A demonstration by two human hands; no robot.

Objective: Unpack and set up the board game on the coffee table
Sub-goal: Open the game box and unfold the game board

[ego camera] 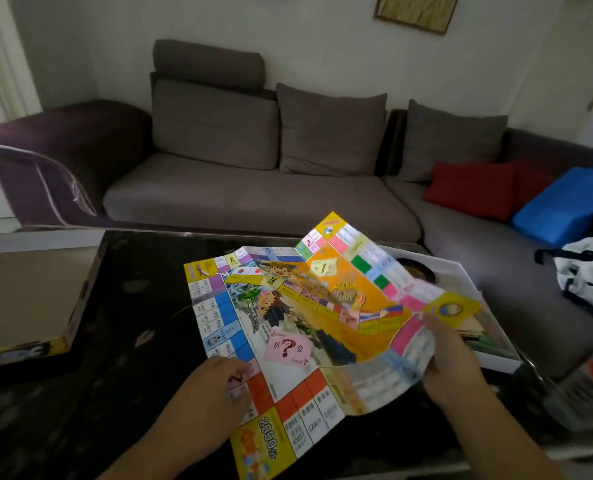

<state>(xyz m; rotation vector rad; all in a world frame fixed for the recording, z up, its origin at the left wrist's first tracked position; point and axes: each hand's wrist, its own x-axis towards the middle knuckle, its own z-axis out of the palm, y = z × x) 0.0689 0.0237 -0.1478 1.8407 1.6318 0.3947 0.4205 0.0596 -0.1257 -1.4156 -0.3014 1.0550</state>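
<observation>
**A:** Head view, so tell me where you are with the setup.

**B:** Partway. My left hand (218, 382) holds the paper game board (298, 327) at its near-left edge, fingers curled onto it. My right hand (447, 362) pinches its right edge and lifts that side, so the sheet is open but creased and tented, not flat.

**A:** And where does it sit?

**B:** Over the middle of the coffee table (132, 306), its near corner reaching the near edge. The box tray (495, 355) lies at the right edge, partly under the raised side; the lid (21, 299) rests upside down at the left edge.

**A:** What's left?

**B:** Flattening the board, I'd say, then laying out whatever the tray holds. I can't make out its contents.
</observation>
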